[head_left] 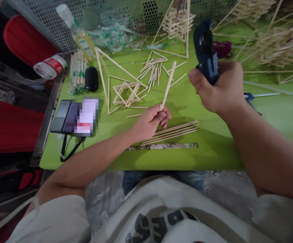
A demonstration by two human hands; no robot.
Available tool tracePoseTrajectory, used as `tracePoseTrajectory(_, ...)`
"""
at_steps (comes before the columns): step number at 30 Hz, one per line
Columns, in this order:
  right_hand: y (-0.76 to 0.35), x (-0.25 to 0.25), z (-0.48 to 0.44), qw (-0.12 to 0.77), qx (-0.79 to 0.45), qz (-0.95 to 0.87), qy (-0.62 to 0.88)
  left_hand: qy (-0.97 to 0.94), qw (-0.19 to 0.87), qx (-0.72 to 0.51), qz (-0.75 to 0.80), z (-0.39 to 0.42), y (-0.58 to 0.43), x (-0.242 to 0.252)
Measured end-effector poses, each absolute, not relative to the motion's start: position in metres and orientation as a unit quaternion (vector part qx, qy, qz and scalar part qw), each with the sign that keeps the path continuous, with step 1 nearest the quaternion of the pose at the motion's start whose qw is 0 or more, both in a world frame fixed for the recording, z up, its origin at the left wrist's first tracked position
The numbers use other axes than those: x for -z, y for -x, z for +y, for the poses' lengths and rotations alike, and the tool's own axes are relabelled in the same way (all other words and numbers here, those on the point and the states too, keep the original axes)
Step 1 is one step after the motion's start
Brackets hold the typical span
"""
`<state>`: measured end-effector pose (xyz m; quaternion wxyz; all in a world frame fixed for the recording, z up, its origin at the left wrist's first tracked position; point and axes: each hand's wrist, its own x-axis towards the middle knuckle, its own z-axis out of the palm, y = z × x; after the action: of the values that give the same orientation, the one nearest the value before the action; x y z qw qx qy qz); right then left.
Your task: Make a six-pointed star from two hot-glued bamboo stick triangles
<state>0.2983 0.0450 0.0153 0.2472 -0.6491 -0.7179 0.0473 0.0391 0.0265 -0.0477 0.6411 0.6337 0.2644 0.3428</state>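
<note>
My left hand (156, 119) is closed around the lower end of a pale wooden stick (169, 86), which tilts up and to the right. Raised over the right side of the table, my right hand (219, 87) grips a dark blue hand tool (207, 50); its exact kind is unclear. Below my left hand lie several long wooden sticks (174, 131) side by side, near a flat mottled strip (166, 146). Past that hand are a star-shaped stick piece (127, 94), a large triangular stick frame (108, 77) and short loose sticks (155, 71).
Phone-like devices with cables (65, 116), a black case (91, 79), bundled sticks (78, 72) and bottles (85, 42) occupy the left side of the green table (85, 157). Stick structures (178, 23), purple thread (222, 49) and a blue-handled metal rod (265, 95) lie toward the right and back.
</note>
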Motion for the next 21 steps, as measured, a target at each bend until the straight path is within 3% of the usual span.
tracePoseTrajectory(3, -0.297, -0.017, 0.045, 0.286, -0.065, -0.686, 0.666, -0.616, 0.653, -0.369, 0.241, 0.029, -0.040, 0.048)
tracePoseTrajectory(10, -0.280, -0.026, 0.043, 0.182, -0.057, -0.711, 0.677, -0.614, 0.618, -0.406, 0.278, 0.028, -0.028, 0.028)
tracePoseTrajectory(21, -0.262, -0.020, 0.018, 0.159, -0.045, -0.792, 0.588, -0.696, 0.496, -0.389, 0.344, 0.020, -0.016, 0.022)
